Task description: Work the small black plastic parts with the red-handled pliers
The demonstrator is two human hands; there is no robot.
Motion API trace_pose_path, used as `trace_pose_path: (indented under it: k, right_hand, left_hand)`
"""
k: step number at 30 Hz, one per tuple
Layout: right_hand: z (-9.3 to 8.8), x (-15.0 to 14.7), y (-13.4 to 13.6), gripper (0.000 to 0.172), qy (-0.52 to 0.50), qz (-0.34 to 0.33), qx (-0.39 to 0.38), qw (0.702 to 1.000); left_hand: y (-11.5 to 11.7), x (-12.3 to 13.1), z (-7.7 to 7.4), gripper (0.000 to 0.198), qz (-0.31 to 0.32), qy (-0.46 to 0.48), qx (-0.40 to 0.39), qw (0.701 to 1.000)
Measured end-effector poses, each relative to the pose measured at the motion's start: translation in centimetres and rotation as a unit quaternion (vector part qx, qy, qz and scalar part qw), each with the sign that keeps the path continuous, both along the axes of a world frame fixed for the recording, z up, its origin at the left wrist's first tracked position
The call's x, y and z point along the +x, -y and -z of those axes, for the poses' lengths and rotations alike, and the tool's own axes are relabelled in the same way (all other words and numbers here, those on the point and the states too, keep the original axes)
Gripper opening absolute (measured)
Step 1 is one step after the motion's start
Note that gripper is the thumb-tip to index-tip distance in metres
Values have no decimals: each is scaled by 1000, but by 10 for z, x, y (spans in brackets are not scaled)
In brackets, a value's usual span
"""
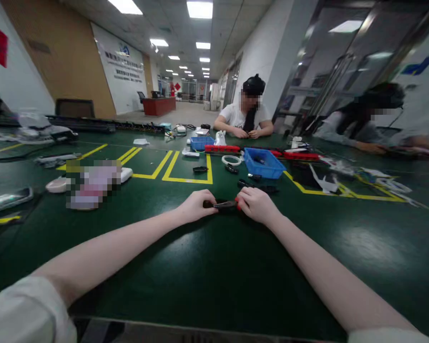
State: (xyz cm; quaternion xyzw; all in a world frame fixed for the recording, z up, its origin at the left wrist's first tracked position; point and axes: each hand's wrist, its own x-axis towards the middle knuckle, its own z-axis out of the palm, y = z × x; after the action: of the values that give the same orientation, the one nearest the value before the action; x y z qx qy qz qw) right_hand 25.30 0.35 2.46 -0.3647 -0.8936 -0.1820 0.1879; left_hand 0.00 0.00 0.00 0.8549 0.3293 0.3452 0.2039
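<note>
My right hand (258,204) is closed around the red handles of a pair of pliers (228,205). The metal jaws point left, towards my other hand. Between the fingertips of my left hand (199,206) is a small dark part (208,204), mostly covered by the fingers. The jaws' tip meets or nearly meets this part; I cannot tell whether they grip it. Both hands are just above the green table (214,271). Beyond my right hand lies a long black object (259,186).
A blue bin (263,166) with dark contents stands past the hands, near a white cable coil (231,160). Red strips (221,148) lie behind. Yellow tape (188,180) marks the table. A phone-like object (95,186) lies left. Two people sit across and to the right.
</note>
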Motion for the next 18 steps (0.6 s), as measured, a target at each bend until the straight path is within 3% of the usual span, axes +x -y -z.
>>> trace_pose_path:
  k: [18]
  right_hand:
    - [1, 0, 1, 30, -36, 2, -8, 999]
  left_hand:
    - [2, 0, -3, 6, 5, -9, 2, 1000]
